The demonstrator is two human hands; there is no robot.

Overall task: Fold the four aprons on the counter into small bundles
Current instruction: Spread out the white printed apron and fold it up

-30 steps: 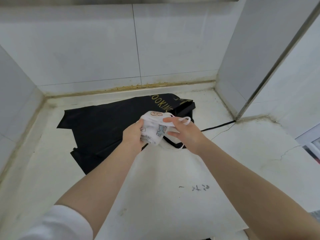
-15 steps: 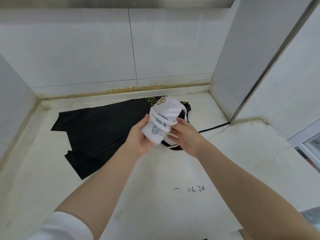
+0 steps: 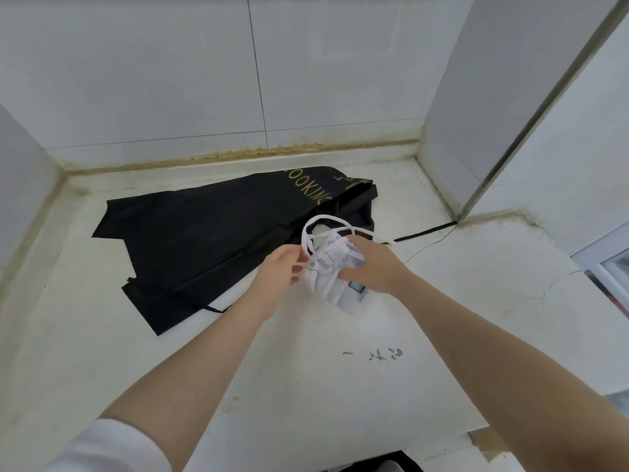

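- The black apron (image 3: pixel 218 240) lies flat on the white counter (image 3: pixel 306 386), near the back wall. On its far edge there is gold print; the letters "OOKING" can be read, and the first letter is cut by the fold.
- One thin black strap (image 3: pixel 423 232) of the black apron runs over the counter to the right, toward the corner of the wall.
- The white apron bundle (image 3: pixel 335 272) is at the near right corner of the black apron, just in front of it. It is a small folded packet with a printed cartoon pattern. The word "and" shows on it, upside down from this view; the other marks are too small to read.
- The white strap (image 3: pixel 325 226) of the bundle makes a loose loop above the bundle, over the black apron.
- The left hand (image 3: pixel 277 272) is at the left side of the bundle. Its fingers are closed narrow, pinching the white strap.
- The right hand (image 3: pixel 372 267) lies over the right side of the bundle and grips it, the fingers curled around the cloth.
- In front of the bundle, on the bare counter, there are small dark handwritten marks (image 3: pixel 384 354). I cannot read them.
- A white sleeve (image 3: pixel 112 447) covers the left upper arm at the bottom edge.
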